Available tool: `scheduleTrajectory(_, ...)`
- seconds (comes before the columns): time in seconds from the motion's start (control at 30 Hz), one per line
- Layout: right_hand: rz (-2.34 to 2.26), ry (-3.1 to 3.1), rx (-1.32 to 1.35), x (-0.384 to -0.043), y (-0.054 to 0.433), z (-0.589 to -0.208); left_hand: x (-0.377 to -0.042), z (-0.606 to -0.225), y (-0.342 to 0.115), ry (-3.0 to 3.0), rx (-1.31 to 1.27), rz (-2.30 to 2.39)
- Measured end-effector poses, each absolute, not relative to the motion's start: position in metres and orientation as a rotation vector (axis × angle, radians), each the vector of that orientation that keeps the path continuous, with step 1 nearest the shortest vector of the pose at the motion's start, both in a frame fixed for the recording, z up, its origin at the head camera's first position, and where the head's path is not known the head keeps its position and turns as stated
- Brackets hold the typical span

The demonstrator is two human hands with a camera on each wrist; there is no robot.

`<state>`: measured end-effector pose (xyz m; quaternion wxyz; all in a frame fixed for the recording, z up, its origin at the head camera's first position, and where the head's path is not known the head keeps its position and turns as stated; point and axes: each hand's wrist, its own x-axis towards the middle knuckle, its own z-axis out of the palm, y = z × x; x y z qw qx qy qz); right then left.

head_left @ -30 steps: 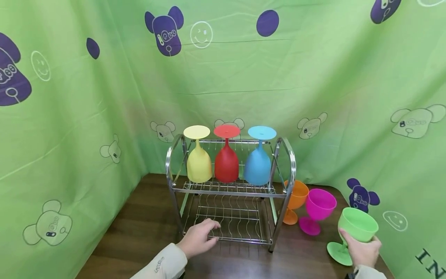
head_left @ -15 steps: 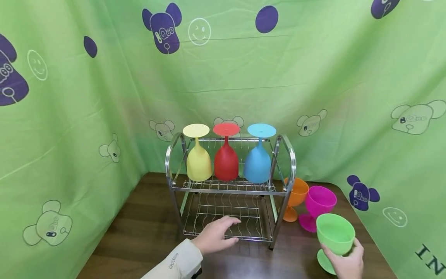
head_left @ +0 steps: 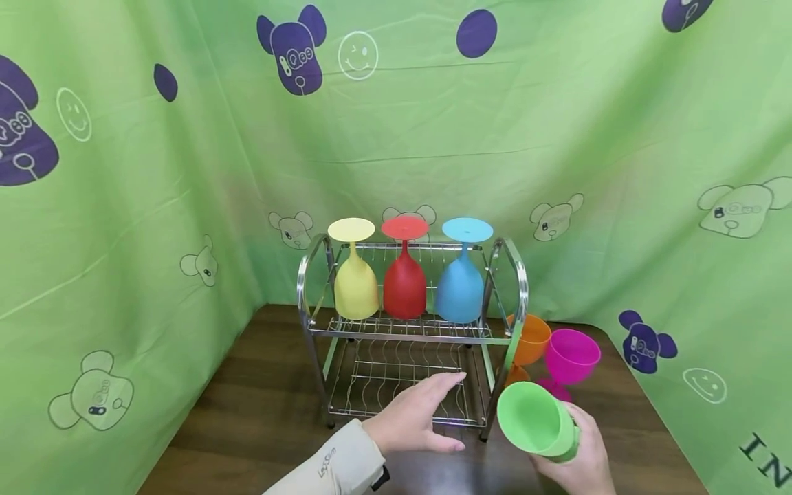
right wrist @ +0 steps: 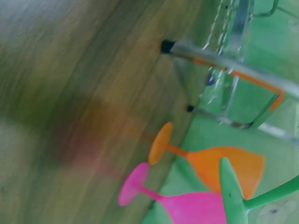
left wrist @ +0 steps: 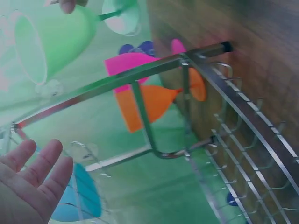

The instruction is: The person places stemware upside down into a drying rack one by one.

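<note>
A green plastic goblet [head_left: 529,416] tips its mouth toward the head camera, its bowl gripped by my right hand [head_left: 581,457]. The goblet's foot and stem [right wrist: 236,198] show in the right wrist view, where the hand itself is out of sight. My left hand [head_left: 414,419] holds nothing, its fingers extended and thumb apart, in front of the lower tier of a metal dish rack [head_left: 408,338]. Upside down on the upper tier stand a yellow goblet [head_left: 356,292], a red goblet [head_left: 405,289] and a blue goblet [head_left: 460,292].
Right of the rack, an orange goblet [head_left: 531,340] and a magenta goblet [head_left: 572,356] stand upright on the brown wooden table [head_left: 216,412]. The rack's right front leg [head_left: 500,395] is close to the green goblet. Green printed cloth [head_left: 396,124] encloses the back and sides.
My right hand has carried the green goblet leftward toward the rack, and its mouth has tilted toward the left and the camera. The left hand has shifted right with its fingers spreading.
</note>
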<state>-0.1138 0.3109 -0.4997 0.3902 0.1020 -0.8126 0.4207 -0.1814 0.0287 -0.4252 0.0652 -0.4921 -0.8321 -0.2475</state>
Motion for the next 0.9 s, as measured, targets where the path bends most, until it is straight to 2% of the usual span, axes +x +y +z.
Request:
scheduleTrajectory(0.23, 0.838, -2.051, 0.415, -0.116, 0.293, -0.489, -0.175, -0.414, 0.032, -2.386, -1.513, -0.611)
scheduleTrajectory(0.53, 0.484, -1.825, 0.682, -0.124, 0.263, -0.481, -0.154, -0.413, 0.023, -2.121, -1.412, -0.276)
scheduleTrajectory(0.9, 0.364, -1.819, 0.735, -0.123, 0.237, -0.460, -0.158, -0.419, 0.019, -2.073, -1.358, -0.414)
